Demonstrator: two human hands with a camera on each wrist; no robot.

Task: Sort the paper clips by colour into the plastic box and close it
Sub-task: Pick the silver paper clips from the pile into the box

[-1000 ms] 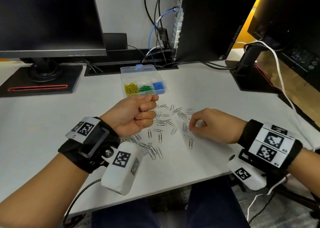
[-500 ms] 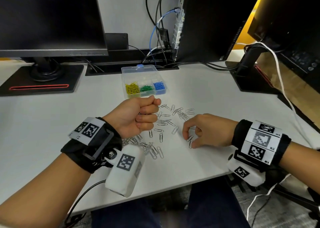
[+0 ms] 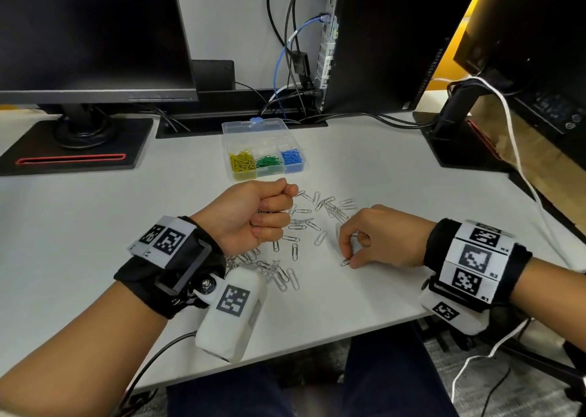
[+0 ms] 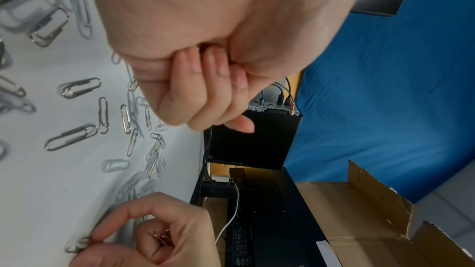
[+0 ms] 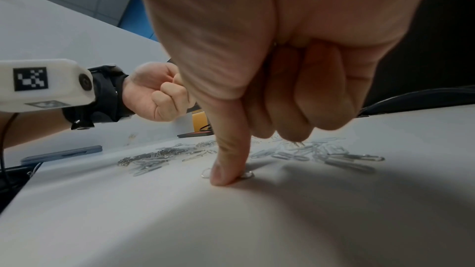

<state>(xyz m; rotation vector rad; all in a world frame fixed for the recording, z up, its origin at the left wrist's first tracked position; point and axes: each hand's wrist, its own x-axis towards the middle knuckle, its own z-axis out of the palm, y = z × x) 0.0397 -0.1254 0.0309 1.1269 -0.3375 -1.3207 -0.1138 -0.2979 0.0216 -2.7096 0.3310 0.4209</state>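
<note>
The white table [image 3: 364, 163] fills the middle of the head view. Above centre on it stands the clear plastic box [image 3: 263, 148], its lid folded back toward the upper edge. Its near row of compartments holds yellow clips [image 3: 242, 162] at left, green clips [image 3: 269, 161] in the middle and blue clips [image 3: 291, 156] at right.

Below the box, silver paper clips [image 3: 304, 226] lie scattered at centre frame, flat on the table with their long axes pointing every way, and a denser heap lies at lower left of the scatter.

The left hand [image 3: 250, 215] is clenched in a fist above the scatter's left edge, lower in frame than a second ago and now clear of the box; wire glints between its fingers, probably clips.

The right hand [image 3: 380, 239] has slid toward the lower centre. Its thumb and forefinger grasp one silver clip [image 3: 345, 262] against the table, its long axis slanting up to the right, while its curled fingers hold more clips [image 4: 163, 235].
</note>
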